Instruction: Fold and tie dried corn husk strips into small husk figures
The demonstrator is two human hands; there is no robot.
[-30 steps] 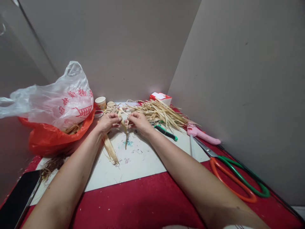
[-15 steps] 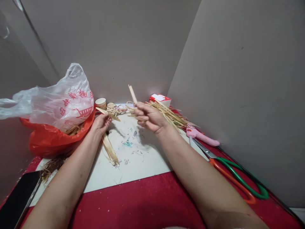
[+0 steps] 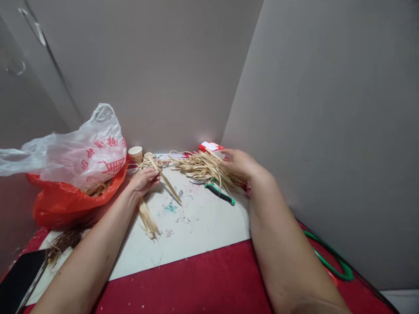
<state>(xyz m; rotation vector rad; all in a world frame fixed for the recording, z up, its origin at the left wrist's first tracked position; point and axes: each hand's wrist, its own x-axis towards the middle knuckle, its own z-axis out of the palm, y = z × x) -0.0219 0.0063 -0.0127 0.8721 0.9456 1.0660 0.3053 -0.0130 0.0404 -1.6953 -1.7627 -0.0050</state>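
My left hand [image 3: 146,179] pinches a long, pointed, tan dry husk strip [image 3: 168,185] that slants down to the right. Below that hand lies a wider dry husk piece [image 3: 148,220] on the white board [image 3: 193,240]. Over the right side of a pile of pale dry strips [image 3: 199,168] is my right hand [image 3: 240,163], its visible fingers stretched out and apart at the pile; the far fingers are partly hidden. Green-and-black-handled pruners [image 3: 221,195] lie at the near edge of the pile, their blade partly under the strips.
At left, a red plastic bag [image 3: 65,205] holds dry material beneath a clear printed bag [image 3: 88,148]. A paper cup [image 3: 135,154] and a red-white box [image 3: 209,147] stand near the back wall. Green scissor handles [image 3: 340,266] lie right; a dark phone [image 3: 22,274] lies left.
My right hand has moved right to the strip pile, and the pale strip no longer stands up from its fingers. The left hand's strip has tilted more steeply. The pruners have come into sight.
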